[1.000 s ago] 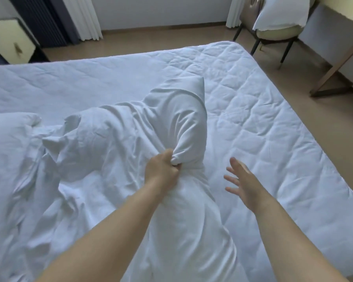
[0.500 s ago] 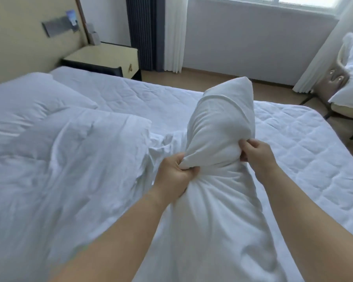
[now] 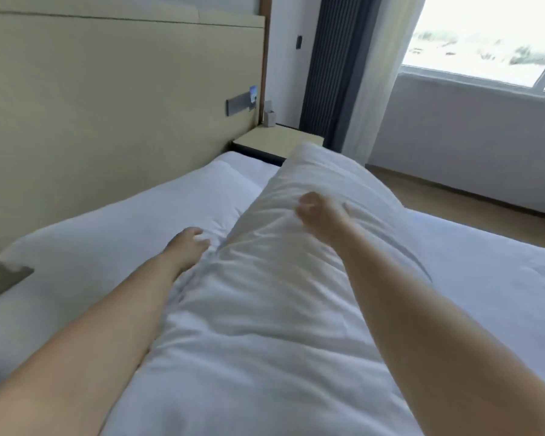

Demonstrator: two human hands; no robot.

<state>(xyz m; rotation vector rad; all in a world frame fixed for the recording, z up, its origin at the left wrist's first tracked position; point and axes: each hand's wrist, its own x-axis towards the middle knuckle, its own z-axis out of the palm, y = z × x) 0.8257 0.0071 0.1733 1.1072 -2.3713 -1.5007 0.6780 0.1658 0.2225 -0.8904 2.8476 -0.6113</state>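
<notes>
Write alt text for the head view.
The right hand grips and the left hand touches a white pillow at the head of a bed, beside a second pillow lying along the beige headboard. A nightstand and window lie beyond; the picture is blurred.

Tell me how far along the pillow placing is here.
Done: one pillow lies against the headboard. In hand: the left hand touches and the right hand seems to grip a second pillow, tilted beside it. Left: laying it flat, letting go.
</notes>
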